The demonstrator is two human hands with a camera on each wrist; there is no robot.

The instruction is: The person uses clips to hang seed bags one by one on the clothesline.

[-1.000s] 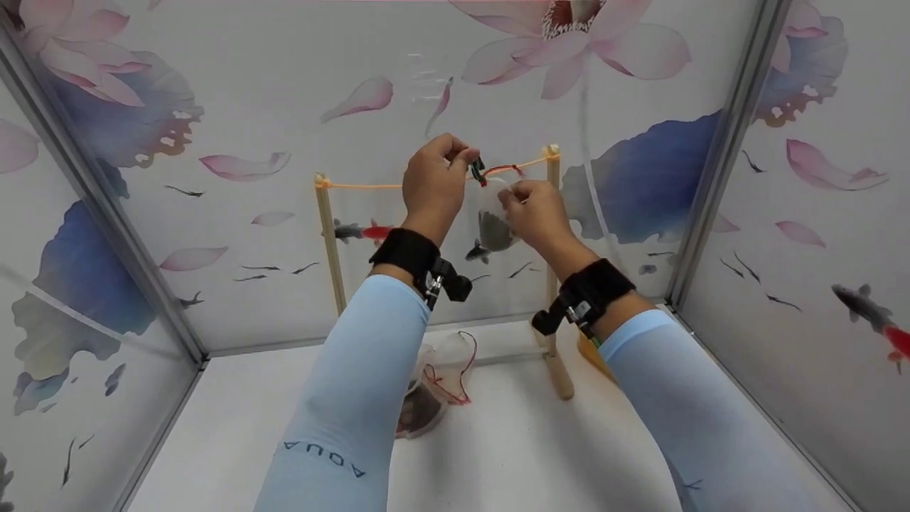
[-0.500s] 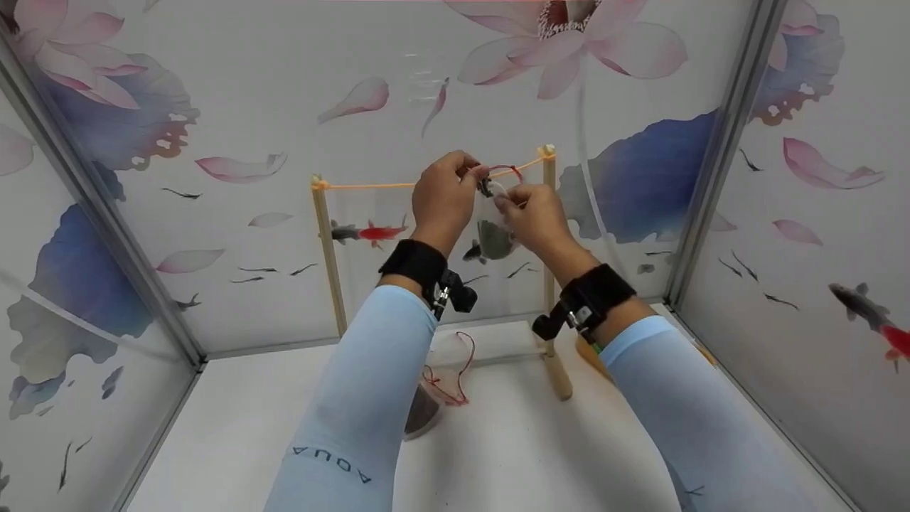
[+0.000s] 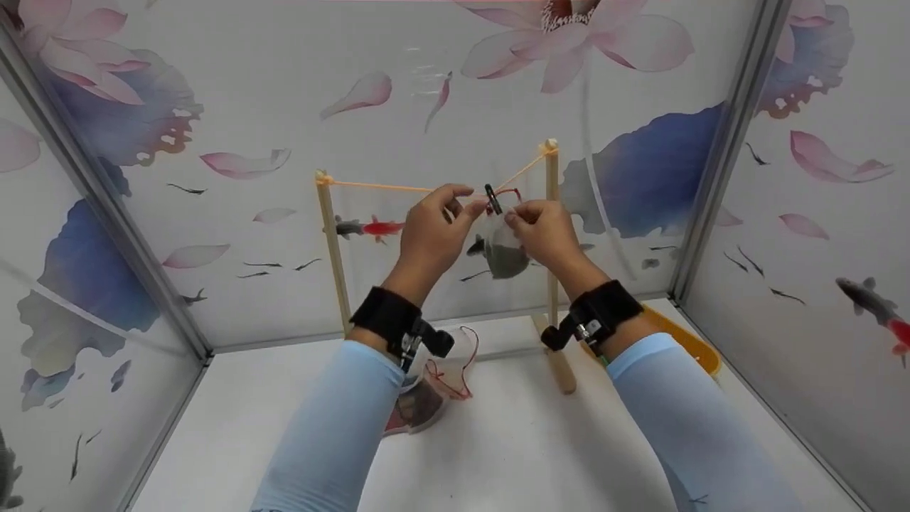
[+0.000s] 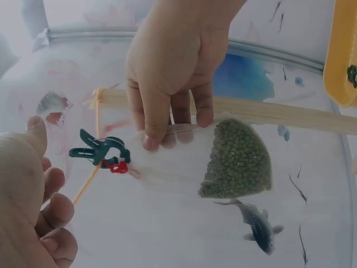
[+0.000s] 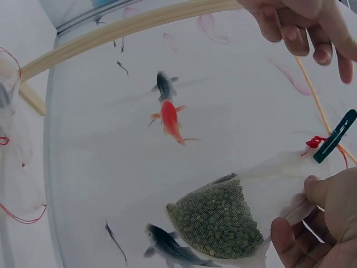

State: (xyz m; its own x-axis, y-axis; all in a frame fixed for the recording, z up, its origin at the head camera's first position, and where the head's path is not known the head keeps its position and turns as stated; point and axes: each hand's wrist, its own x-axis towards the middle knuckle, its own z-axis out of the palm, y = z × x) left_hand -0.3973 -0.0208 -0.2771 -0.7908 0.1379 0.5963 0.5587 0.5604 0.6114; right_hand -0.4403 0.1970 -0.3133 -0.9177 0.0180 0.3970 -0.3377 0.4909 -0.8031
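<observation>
A sheer drawstring bag [image 4: 237, 162] of small green beans hangs from the orange cord [image 3: 377, 186]. A dark green clothespin [image 4: 100, 151] is clipped on the cord at the bag's gathered neck, beside its red drawstring [image 4: 117, 166]. My right hand [image 3: 551, 229] pinches the bag's upper edge between thumb and fingers, and the filled part droops below. Just left of the clothespin, my left hand [image 3: 442, 222] is off it, fingers loosely bent with nothing between them. In the right wrist view the left hand [image 5: 307, 28] is above the cord.
Wooden posts, left [image 3: 332, 263] and right [image 3: 552, 171], hold the cord; the right one stands on a wooden foot [image 3: 558, 366]. Another sheer bag [image 3: 426, 404] with dark contents and red string lies on the white table. A yellow basket [image 3: 700, 348] is at the right, behind the right forearm.
My left hand has let go of the clothespin and drawn back left. Both hands and the bag are lower, and the cord now sags under the clipped bag.
</observation>
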